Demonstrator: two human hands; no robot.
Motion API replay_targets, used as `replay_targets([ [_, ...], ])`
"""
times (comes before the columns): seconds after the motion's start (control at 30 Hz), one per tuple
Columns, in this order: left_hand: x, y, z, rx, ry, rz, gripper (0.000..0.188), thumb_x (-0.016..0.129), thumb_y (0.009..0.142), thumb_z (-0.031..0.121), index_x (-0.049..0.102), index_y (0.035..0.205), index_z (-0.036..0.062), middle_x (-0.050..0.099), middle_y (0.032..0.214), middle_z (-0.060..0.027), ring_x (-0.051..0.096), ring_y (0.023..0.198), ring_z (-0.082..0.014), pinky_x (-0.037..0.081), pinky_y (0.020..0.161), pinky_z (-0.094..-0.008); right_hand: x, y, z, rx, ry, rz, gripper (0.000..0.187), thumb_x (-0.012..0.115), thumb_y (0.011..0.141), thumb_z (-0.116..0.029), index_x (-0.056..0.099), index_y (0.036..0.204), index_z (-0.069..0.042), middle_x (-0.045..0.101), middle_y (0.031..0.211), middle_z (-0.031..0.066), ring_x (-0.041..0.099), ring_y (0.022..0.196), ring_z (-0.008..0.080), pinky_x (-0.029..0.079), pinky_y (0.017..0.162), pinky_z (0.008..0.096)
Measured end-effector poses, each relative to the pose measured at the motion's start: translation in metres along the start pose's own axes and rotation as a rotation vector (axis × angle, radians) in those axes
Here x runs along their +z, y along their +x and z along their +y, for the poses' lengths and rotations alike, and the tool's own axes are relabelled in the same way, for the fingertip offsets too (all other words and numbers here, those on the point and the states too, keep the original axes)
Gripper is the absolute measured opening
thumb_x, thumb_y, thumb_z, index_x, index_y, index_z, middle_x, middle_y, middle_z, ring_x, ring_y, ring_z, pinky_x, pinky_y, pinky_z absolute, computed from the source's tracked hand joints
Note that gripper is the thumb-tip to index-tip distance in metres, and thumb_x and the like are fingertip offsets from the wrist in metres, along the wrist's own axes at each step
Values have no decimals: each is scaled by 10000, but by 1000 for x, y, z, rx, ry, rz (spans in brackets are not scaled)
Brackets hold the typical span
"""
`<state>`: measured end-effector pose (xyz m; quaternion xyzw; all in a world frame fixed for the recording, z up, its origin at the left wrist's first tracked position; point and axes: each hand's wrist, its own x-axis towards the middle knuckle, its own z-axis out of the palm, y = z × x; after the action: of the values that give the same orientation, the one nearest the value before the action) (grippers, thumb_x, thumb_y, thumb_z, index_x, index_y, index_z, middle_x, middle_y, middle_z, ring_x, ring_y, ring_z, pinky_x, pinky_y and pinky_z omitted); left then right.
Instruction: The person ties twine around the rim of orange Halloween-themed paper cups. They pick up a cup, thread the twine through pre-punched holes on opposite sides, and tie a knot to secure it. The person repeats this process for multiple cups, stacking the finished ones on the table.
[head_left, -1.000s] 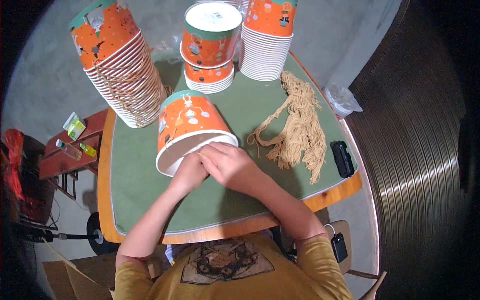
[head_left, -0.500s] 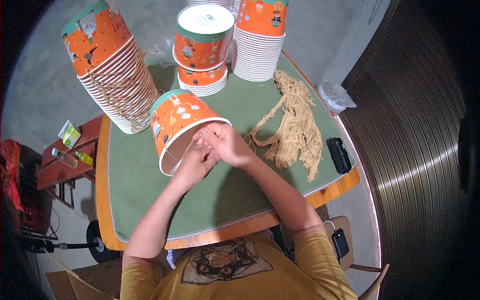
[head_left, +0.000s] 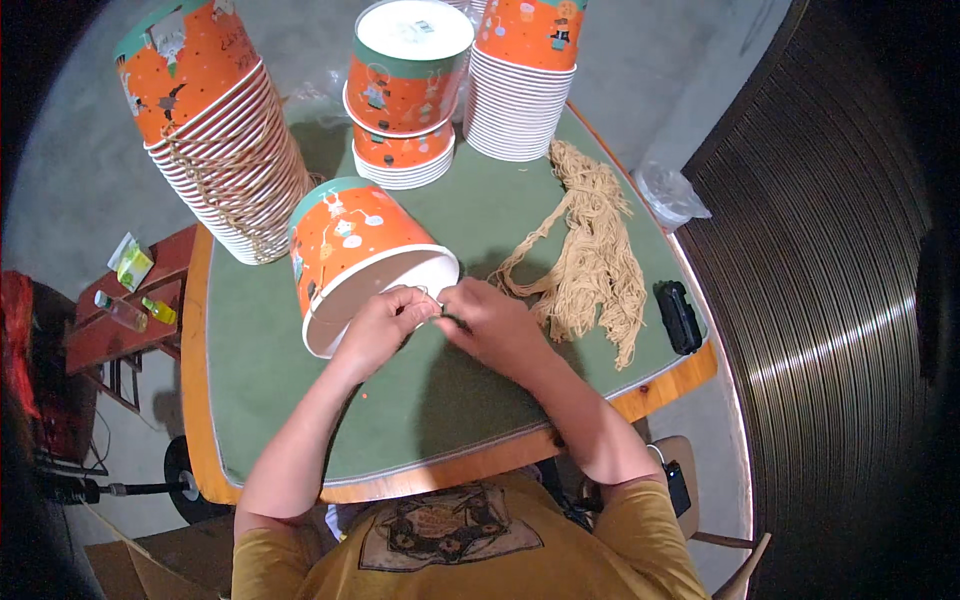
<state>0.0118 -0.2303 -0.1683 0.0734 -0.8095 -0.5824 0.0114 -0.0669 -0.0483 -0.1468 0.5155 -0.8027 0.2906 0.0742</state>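
Note:
An orange paper bucket (head_left: 358,228) with a green band lies tipped on the table, its white-rimmed mouth facing me. A thin tan cord (head_left: 427,291) runs at its rim. My left hand (head_left: 378,326) is in front of the mouth, thumb and fingers pinched on the cord. Close against it, my right hand (head_left: 490,320) is closed too, its fingertips meeting the left ones at the cord; the exact loop or knot is too small to make out. A loose bundle of tan cords (head_left: 600,260) lies on the green cloth to the right.
A tall leaning stack of buckets (head_left: 215,150) with cord handles stands at the left. Shorter stack (head_left: 405,110) and another stack (head_left: 520,100) are at the back. A black case (head_left: 679,317) lies by the right edge of the green-covered table (head_left: 290,420).
My right hand has moved right and down, out of the bucket's mouth, to the left hand's fingertips. The bucket has shifted slightly left, with its mouth turned more toward me.

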Motion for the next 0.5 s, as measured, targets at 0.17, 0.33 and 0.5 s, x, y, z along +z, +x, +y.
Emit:
replay_targets([
  [0.17,1,-1,7,-44,-14,12,230,595,947,244,676,964,28,590,814,-2,501,741,-91,432,700,-266,19,0,1,-62,-212,79,139,628,837,-211,547,867,-102,553,793,55,614,753,232,531,593,359],
  [0.33,1,1,-1,-89,-92,36,226,596,948,240,678,969,31,567,720,21,465,687,-66,414,638,-250,19,-1,-1,-112,-350,5,110,612,823,-182,558,868,-98,552,775,49,617,729,223,535,573,357],
  [0.5,1,1,2,-95,-117,14,208,596,946,230,676,947,38,559,717,31,448,673,-57,392,608,-247,14,-1,-1,-30,-274,54,158,616,795,-187,571,916,-97,558,791,55,632,747,227,551,591,356],
])
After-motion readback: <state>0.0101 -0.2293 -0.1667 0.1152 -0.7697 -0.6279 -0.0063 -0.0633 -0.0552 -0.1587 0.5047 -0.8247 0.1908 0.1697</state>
